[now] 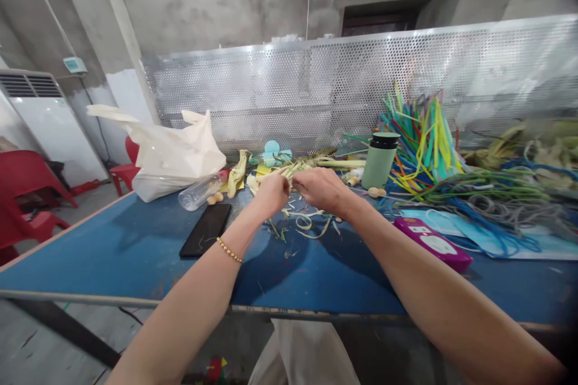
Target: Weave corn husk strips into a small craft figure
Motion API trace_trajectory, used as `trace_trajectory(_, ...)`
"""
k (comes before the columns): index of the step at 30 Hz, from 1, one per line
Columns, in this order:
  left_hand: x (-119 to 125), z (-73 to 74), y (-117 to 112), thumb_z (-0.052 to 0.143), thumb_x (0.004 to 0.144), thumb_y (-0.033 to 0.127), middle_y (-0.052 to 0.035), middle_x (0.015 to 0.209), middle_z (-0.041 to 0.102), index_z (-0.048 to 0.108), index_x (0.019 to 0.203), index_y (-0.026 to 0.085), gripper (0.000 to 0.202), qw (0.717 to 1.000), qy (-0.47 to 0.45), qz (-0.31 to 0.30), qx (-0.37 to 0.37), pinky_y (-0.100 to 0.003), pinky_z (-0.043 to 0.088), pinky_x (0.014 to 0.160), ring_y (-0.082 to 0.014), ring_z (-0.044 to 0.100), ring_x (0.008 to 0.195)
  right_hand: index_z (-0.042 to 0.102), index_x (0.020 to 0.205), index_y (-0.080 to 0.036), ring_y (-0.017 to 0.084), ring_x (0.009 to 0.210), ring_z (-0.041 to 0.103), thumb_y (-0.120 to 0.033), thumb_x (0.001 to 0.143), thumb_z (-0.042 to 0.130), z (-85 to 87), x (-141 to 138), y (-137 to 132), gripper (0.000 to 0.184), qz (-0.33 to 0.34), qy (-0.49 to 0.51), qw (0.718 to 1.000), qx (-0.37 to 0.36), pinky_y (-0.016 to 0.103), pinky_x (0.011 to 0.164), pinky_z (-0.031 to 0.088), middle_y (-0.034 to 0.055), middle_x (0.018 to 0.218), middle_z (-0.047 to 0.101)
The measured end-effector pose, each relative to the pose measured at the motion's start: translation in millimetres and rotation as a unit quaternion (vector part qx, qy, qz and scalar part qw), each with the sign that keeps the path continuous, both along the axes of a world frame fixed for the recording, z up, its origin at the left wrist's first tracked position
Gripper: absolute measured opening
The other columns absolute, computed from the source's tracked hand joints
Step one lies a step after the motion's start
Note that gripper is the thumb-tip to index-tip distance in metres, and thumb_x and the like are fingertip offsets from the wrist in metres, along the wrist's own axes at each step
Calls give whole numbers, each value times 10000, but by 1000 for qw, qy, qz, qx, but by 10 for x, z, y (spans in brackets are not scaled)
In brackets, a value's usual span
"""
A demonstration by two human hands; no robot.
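Observation:
Over the middle of the blue table, my left hand (pixel 273 194) and my right hand (pixel 320 190) meet with fingers closed in a pinch. Pale yellow-green husk strips (pixel 295 167) fan out right behind the fingertips and seem gripped between them; the fingers hide the exact hold. Thin curled scraps (pixel 311 225) lie on the table below my hands. A twisted piece of husk (pixel 237 174) rests to the left, near a light-blue round-lobed object (pixel 272 153). To the right of my right hand stands a green tumbler (pixel 380 161) with a black lid.
On the left are a white plastic bag (pixel 176 153), a clear bottle (pixel 198 195) on its side and a black phone (pixel 206 231). The right side holds colourful strips (pixel 428 138), tangled cords (pixel 492 192), a purple box (pixel 431 245) and blue face masks (pixel 487 231). A perforated metal panel (pixel 271 84) rises behind.

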State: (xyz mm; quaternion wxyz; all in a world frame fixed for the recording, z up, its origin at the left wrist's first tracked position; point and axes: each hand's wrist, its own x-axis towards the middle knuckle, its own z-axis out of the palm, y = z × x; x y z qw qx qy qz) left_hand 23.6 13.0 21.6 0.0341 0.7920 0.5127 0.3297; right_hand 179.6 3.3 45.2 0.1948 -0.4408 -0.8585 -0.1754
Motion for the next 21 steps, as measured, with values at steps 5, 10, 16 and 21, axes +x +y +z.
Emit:
trace_trajectory(5,-35,32,-55,584,699,71,-36,570,598,673,628,134,130,986,-51,-147,-62,-261,386,583,-133,514,569,686,707,-138,116,596,471,-201,773,592,47,177,140,131,96,127,977,-138,256,577,277,25,631,604)
trace_trajectory(10,-72,122,-123,629,745,190,5,533,530,612,663,132,102,903,-302,-255,-171,-221,354,515,-73,446,475,633,755,-154,61,446,266,-407,768,663,21,344,240,255,184,353,850,-345,238,455,203,-71,509,414)
trace_trajectory(16,-12,60,-38,635,754,234,20,482,509,563,612,146,182,885,-433,-142,-98,-218,334,479,-74,435,439,611,696,-139,68,523,336,-435,748,667,-55,76,179,306,190,400,861,-248,231,489,238,-43,575,458)
trace_trajectory(21,-6,20,20,626,740,214,13,505,549,677,704,132,102,929,-358,-94,-22,-221,338,483,-93,480,469,476,535,-163,67,510,270,-450,804,594,-86,-47,164,411,118,424,884,-160,248,481,184,-55,516,315)
